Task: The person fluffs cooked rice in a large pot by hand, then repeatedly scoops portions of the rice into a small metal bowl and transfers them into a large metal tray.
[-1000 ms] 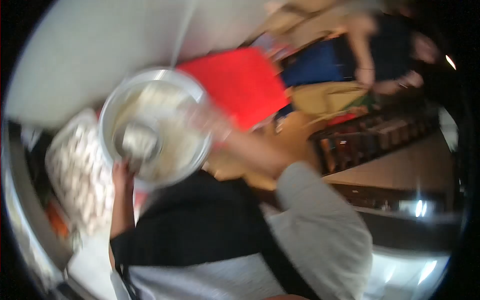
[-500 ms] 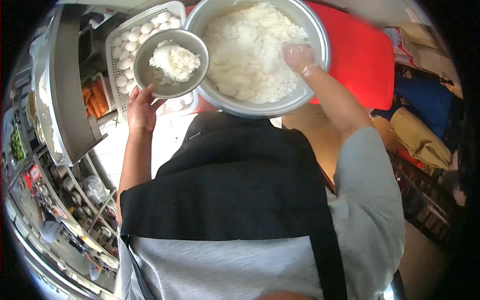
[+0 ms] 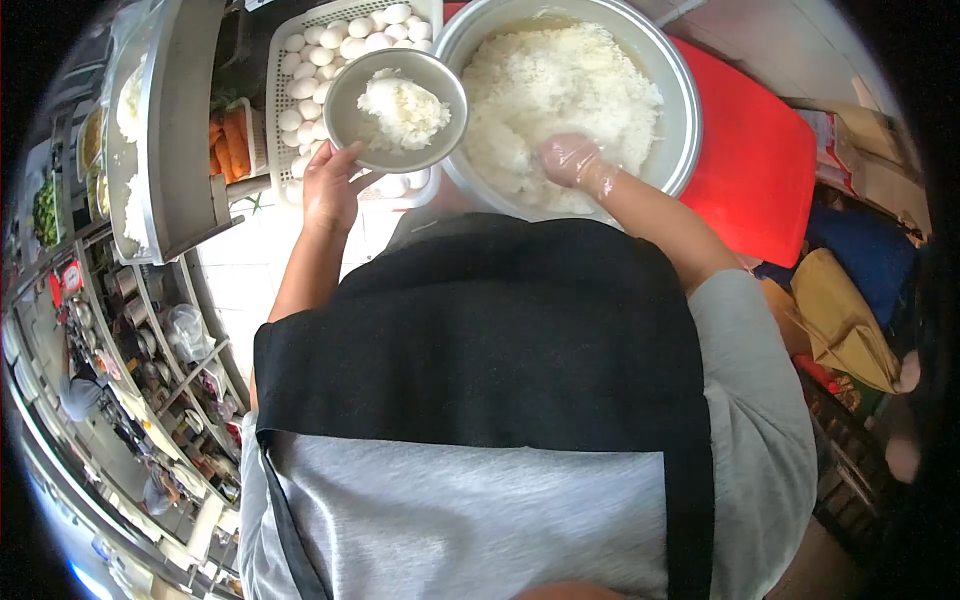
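My left hand (image 3: pixel 331 186) grips the near rim of a grey metal bowl (image 3: pixel 345 135), thumb at the edge. A mound of white rice (image 3: pixel 402 108) lies in that bowl. To its right stands a large metal pot (image 3: pixel 690 100) filled with cooked rice (image 3: pixel 560 85). My right hand (image 3: pixel 570 160) is down in the pot's rice near the front side, wet and with grains stuck at the wrist. Its fingers are curled and partly buried, so whatever they hold is hidden.
Behind the bowl is a white basket (image 3: pixel 280 100) of eggs (image 3: pixel 330 38). A red surface (image 3: pixel 750 140) extends right of the pot. At left are a metal counter (image 3: pixel 180 130), carrots (image 3: pixel 230 145) and shelves (image 3: pixel 165 360) of kitchenware. Folded tan cloth (image 3: pixel 840 310) lies at right.
My right hand has moved from the pot's right side toward its front-left, through the rice. My left hand still holds the bowl. The whole view has shifted somewhat.
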`<act>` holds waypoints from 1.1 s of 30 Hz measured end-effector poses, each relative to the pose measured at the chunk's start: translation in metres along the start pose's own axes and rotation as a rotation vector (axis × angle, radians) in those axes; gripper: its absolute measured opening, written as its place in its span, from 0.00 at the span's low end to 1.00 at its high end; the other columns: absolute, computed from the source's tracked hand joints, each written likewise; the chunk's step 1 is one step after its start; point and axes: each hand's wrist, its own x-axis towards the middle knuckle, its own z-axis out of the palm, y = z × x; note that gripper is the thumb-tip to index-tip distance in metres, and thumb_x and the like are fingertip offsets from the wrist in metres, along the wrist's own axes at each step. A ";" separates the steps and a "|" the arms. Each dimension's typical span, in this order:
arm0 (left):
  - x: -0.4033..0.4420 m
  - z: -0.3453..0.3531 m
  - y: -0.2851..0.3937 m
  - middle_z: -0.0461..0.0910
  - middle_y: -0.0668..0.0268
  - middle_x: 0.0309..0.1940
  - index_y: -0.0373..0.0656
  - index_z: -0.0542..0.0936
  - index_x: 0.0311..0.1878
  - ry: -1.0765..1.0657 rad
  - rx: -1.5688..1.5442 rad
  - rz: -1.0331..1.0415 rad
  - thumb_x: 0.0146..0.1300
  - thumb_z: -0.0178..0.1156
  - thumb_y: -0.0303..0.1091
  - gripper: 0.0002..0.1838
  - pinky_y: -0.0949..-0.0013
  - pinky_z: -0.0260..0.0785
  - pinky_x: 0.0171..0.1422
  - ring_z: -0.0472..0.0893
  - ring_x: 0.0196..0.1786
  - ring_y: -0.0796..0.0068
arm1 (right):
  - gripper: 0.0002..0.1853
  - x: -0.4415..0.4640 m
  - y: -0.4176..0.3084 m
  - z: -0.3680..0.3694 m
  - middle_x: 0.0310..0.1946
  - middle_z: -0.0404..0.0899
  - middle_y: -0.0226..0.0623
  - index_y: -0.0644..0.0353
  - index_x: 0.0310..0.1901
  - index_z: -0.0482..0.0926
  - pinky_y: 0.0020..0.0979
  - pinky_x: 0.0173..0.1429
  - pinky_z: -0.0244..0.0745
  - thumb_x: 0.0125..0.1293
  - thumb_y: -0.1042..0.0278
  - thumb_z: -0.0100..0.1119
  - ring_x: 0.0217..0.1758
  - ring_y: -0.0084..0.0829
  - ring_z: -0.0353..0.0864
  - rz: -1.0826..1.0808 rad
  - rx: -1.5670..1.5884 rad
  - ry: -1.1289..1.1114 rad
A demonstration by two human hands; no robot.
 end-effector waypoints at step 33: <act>0.023 0.064 -0.058 0.75 0.57 0.34 0.32 0.72 0.40 -0.252 0.103 -0.103 0.54 0.53 0.25 0.10 0.62 0.76 0.44 0.78 0.39 0.65 | 0.18 -0.085 0.007 -0.057 0.48 0.75 0.47 0.57 0.55 0.71 0.40 0.54 0.68 0.64 0.68 0.42 0.49 0.45 0.75 0.217 0.488 0.844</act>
